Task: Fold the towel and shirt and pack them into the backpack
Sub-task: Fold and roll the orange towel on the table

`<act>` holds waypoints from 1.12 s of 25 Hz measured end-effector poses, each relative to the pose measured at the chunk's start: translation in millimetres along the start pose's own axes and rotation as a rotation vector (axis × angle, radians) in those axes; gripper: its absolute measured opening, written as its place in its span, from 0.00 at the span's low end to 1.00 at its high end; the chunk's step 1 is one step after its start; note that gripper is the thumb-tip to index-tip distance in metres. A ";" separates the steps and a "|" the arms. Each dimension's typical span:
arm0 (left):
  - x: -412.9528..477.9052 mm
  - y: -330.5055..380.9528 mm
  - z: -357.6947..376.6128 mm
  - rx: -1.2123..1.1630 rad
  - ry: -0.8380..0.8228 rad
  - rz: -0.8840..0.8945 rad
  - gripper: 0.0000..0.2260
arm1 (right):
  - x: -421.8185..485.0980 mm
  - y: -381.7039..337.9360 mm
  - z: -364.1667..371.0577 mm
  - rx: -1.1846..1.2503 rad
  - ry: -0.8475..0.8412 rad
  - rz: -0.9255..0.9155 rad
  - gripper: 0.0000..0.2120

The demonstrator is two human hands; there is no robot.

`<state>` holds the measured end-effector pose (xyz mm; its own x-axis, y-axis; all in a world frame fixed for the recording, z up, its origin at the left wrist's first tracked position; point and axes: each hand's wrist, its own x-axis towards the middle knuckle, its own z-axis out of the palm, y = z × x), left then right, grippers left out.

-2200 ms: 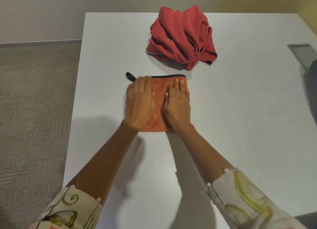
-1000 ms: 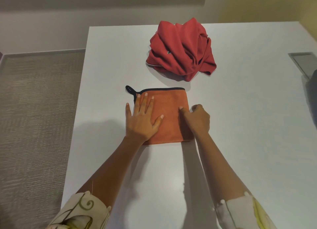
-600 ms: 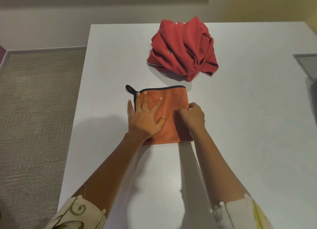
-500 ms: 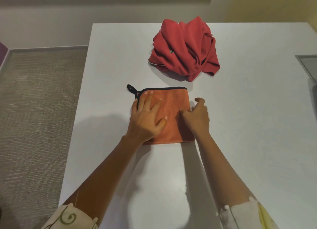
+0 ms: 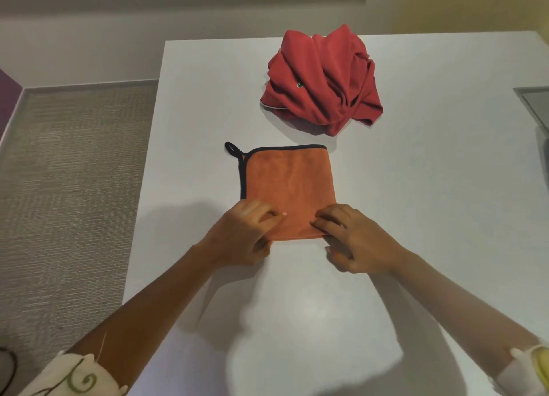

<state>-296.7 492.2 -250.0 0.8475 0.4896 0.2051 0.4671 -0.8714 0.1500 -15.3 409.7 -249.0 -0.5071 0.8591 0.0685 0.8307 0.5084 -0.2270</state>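
The folded orange towel (image 5: 288,182) lies flat toward the worktop's (image 5: 430,202) left edge. The left hand (image 5: 240,238) pinches its near left corner with curled fingers (image 5: 261,214), and the right hand (image 5: 356,241) pinches the near right corner. The crumpled red shirt (image 5: 320,78) sits just beyond the towel, by the far edge.

The desk (image 5: 416,188) fills the middle and right of the frame, with the floor (image 5: 71,173) along its left side. The towel (image 5: 288,185) lies flat on the desk at centre frame, its loop (image 5: 231,149) sticking out from its upper-left corner. The shirt (image 5: 320,81) sits heaped on the desk above the towel and slightly to the right, near it but apart. The left hand (image 5: 240,235) pinches the towel's lower-left corner and the right hand (image 5: 353,241) its lower-right corner. A panel (image 5: 537,104) sits at the frame's right edge.
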 end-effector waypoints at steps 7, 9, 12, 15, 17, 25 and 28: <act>-5.1 -2.9 -10.7 -0.016 -0.080 0.042 0.29 | 2.2 0.8 -1.8 -0.042 0.098 -0.036 0.12; -4.8 -3.0 -10.0 -0.022 -0.072 0.048 0.28 | 8.0 -3.5 -8.7 0.039 0.096 0.038 0.13; -5.5 -4.3 -6.3 -0.047 0.012 0.020 0.22 | 19.5 -5.0 -18.6 0.313 0.111 0.245 0.17; -6.0 -3.4 -7.7 -0.082 0.053 -0.036 0.14 | 32.0 0.4 -21.1 0.534 0.142 0.421 0.12; -1.4 -2.6 -16.7 -0.167 0.030 -0.136 0.06 | 39.2 1.3 -22.9 0.649 0.136 0.502 0.09; 19.6 -23.1 -28.4 -0.485 -0.151 -0.394 0.08 | 30.7 -8.3 -26.3 0.866 0.281 0.532 0.09; 28.3 -29.4 -23.7 -0.596 -0.076 -0.501 0.04 | 42.5 -1.6 -26.6 0.986 0.384 0.584 0.11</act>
<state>-292.4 532.4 -225.6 0.5960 0.7982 -0.0877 0.6028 -0.3726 0.7056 -32.0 446.9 -219.9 0.1261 0.9910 -0.0457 0.2945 -0.0814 -0.9522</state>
